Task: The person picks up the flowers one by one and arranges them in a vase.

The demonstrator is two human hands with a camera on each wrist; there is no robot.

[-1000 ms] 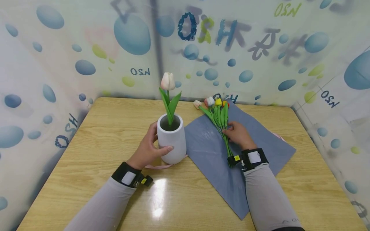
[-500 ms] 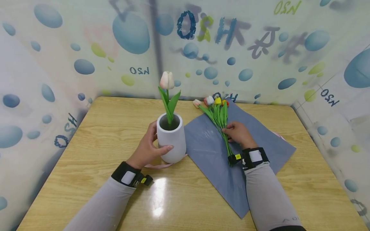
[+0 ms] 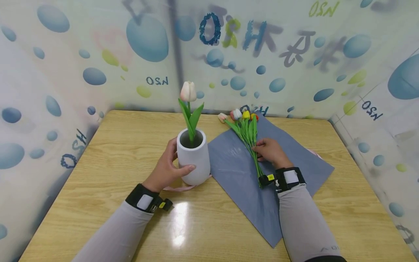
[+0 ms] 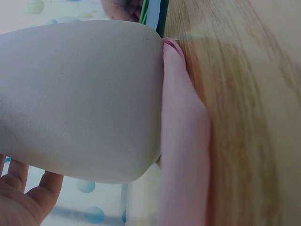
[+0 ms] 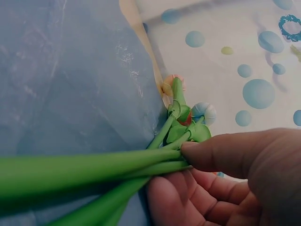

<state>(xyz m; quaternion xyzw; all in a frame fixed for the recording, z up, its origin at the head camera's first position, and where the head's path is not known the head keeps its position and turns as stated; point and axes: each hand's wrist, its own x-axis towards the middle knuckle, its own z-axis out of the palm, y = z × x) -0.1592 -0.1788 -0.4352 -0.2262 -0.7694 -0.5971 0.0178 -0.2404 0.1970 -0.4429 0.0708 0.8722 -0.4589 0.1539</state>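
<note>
A white vase (image 3: 194,163) stands upright on the wooden table at centre left. One pale pink tulip (image 3: 188,91) with green leaves rises out of its mouth. My left hand (image 3: 168,163) grips the vase's side, fingers behind it and thumb across the front. To the right, several tulips (image 3: 248,136) in pink, white, yellow and orange lie together over a sheet of blue-grey wrapping paper (image 3: 235,171). My right hand (image 3: 270,151) pinches their green stems between thumb and fingers; in the right wrist view the thumb (image 5: 221,150) presses on the stems.
A pink ribbon (image 4: 184,141) lies on the table by the vase's base. The wrapping paper spreads over the right half of the wooden table (image 3: 131,145). Printed curtain-like walls (image 3: 108,43) with blue dots stand close behind the table and at both sides.
</note>
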